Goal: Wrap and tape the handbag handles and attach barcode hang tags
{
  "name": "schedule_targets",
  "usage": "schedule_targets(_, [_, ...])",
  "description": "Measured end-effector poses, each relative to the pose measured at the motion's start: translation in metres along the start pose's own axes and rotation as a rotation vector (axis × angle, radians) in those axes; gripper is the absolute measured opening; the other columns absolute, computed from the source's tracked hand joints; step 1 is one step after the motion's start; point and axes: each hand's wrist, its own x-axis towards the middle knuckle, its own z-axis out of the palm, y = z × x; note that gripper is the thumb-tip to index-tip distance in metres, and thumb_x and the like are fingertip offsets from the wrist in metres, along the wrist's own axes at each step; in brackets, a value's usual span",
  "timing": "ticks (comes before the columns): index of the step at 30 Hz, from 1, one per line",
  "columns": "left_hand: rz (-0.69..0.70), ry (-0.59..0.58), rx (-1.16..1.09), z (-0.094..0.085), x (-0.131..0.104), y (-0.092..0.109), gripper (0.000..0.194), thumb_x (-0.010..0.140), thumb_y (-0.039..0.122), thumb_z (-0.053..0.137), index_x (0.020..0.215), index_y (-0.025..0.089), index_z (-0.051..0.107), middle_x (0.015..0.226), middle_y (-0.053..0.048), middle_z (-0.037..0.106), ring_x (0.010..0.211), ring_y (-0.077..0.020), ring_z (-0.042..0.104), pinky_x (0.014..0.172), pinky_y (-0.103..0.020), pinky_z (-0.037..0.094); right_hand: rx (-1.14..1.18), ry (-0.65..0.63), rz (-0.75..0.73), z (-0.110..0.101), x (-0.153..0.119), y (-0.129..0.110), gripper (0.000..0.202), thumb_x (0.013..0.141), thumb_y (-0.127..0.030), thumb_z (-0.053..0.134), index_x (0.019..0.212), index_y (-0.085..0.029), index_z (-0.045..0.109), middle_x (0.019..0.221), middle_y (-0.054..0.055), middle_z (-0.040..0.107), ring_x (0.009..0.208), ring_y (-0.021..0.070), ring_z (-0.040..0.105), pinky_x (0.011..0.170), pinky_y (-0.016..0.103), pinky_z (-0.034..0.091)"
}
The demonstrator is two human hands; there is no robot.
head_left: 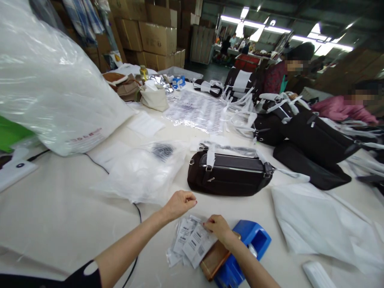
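Note:
My right hand (218, 228) rests its fingertips on a small stack of white barcode labels (192, 242) lying near the table's front edge. My left hand (179, 203) hovers just left of and above the labels, fingers curled shut, and I cannot tell whether it pinches anything. A dark brown handbag (228, 175) with white wrapped straps lies on its side just beyond both hands. A blue tape dispenser (243, 252) with a brown tape roll sits under my right wrist.
Clear plastic bags (144, 168) lie left of the handbag, a big stuffed plastic sack (51, 84) at far left. White tissue sheets (324, 224) spread at right. More black bags (306, 144) pile up by two seated people across the table. Cardboard boxes (156, 36) stand behind.

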Motion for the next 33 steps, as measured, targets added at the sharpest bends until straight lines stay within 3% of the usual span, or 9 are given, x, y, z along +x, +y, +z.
schedule_targets(3, [-0.083, -0.052, 0.141, 0.028, -0.004, -0.016, 0.015, 0.081, 0.027, 0.056, 0.074, 0.014, 0.061, 0.076, -0.001, 0.065, 0.075, -0.0148, 0.061, 0.075, -0.036, 0.048, 0.012, 0.052, 0.004, -0.002, -0.006, -0.001, 0.014, 0.080, -0.023, 0.056, 0.072, -0.014, 0.062, 0.074, 0.004, 0.067, 0.073, 0.0153, 0.061, 0.067, 0.027, 0.043])
schedule_targets(7, [-0.162, -0.065, 0.254, 0.060, -0.010, -0.025, 0.019, 0.083, 0.031, 0.054, 0.081, 0.014, 0.061, 0.087, -0.003, 0.065, 0.084, -0.0168, 0.060, 0.080, -0.040, 0.047, 0.039, 0.081, 0.031, 0.009, -0.007, -0.006, 0.004, 0.070, -0.017, 0.061, 0.071, -0.014, 0.063, 0.077, 0.008, 0.069, 0.075, 0.0193, 0.062, 0.065, 0.028, 0.040])
schedule_targets(10, [-0.171, -0.053, 0.272, 0.064, -0.013, -0.026, 0.019, 0.085, 0.030, 0.051, 0.085, 0.014, 0.061, 0.090, -0.003, 0.064, 0.086, -0.0173, 0.060, 0.081, -0.040, 0.046, 0.106, 0.104, 0.029, 0.013, -0.006, -0.008, 0.009, 0.069, -0.010, 0.056, 0.063, -0.015, 0.061, 0.073, 0.007, 0.067, 0.074, 0.0191, 0.061, 0.066, 0.029, 0.039])
schedule_targets(15, [-0.121, -0.074, 0.197, 0.054, -0.013, -0.028, 0.013, 0.082, 0.020, 0.050, 0.086, 0.015, 0.061, 0.091, -0.004, 0.063, 0.090, -0.0177, 0.057, 0.084, -0.038, 0.042, 0.335, 0.114, -0.099, 0.000, -0.015, 0.000, 0.013, 0.069, -0.012, 0.055, 0.058, -0.018, 0.054, 0.059, -0.001, 0.058, 0.063, 0.0144, 0.054, 0.059, 0.024, 0.037])
schedule_targets(20, [-0.074, -0.146, 0.002, 0.063, -0.010, -0.027, 0.021, 0.051, 0.020, 0.069, 0.070, 0.019, 0.061, 0.080, 0.000, 0.060, 0.089, -0.0214, 0.051, 0.081, -0.032, 0.038, 0.613, 0.087, -0.205, -0.006, -0.032, 0.002, 0.011, 0.070, -0.028, 0.056, 0.064, -0.020, 0.052, 0.053, -0.006, 0.048, 0.050, 0.0105, 0.046, 0.052, 0.023, 0.035])
schedule_targets(24, [-0.158, -0.152, -0.280, 0.072, -0.011, -0.023, 0.015, 0.053, 0.023, 0.061, 0.049, 0.019, 0.047, 0.054, 0.005, 0.044, 0.069, -0.0186, 0.049, 0.070, -0.032, 0.038, 0.821, 0.062, -0.204, -0.007, -0.040, -0.002, 0.030, 0.066, -0.048, 0.059, 0.063, -0.020, 0.048, 0.051, -0.007, 0.044, 0.044, 0.0083, 0.040, 0.046, 0.022, 0.032])
schedule_targets(27, [-0.214, -0.226, -0.591, 0.067, -0.018, -0.021, 0.016, 0.054, 0.029, 0.061, 0.056, 0.016, 0.053, 0.052, 0.005, 0.047, 0.059, -0.0161, 0.050, 0.060, -0.029, 0.039, 0.955, 0.034, -0.150, -0.010, -0.045, -0.004, 0.041, 0.065, -0.059, 0.055, 0.069, -0.019, 0.048, 0.054, -0.006, 0.049, 0.038, 0.0054, 0.034, 0.041, 0.020, 0.025])
schedule_targets(30, [-0.239, -0.285, -0.862, 0.056, -0.029, -0.019, 0.029, 0.052, 0.031, 0.066, 0.074, 0.012, 0.062, 0.062, 0.000, 0.060, 0.062, -0.0167, 0.056, 0.062, -0.029, 0.041, 1.112, -0.008, -0.084, -0.013, -0.051, -0.008, 0.046, 0.068, -0.062, 0.054, 0.084, -0.018, 0.053, 0.076, 0.001, 0.061, 0.038, 0.0032, 0.038, 0.039, 0.019, 0.022])
schedule_targets(33, [-0.247, -0.318, -1.034, 0.048, -0.037, -0.018, 0.035, 0.049, 0.025, 0.070, 0.081, 0.011, 0.065, 0.069, -0.004, 0.066, 0.063, -0.0163, 0.058, 0.064, -0.029, 0.042, 1.311, -0.149, -0.063, -0.013, -0.059, -0.014, 0.047, 0.065, -0.058, 0.062, 0.091, -0.019, 0.058, 0.076, 0.001, 0.062, 0.038, 0.0032, 0.041, 0.038, 0.018, 0.022])
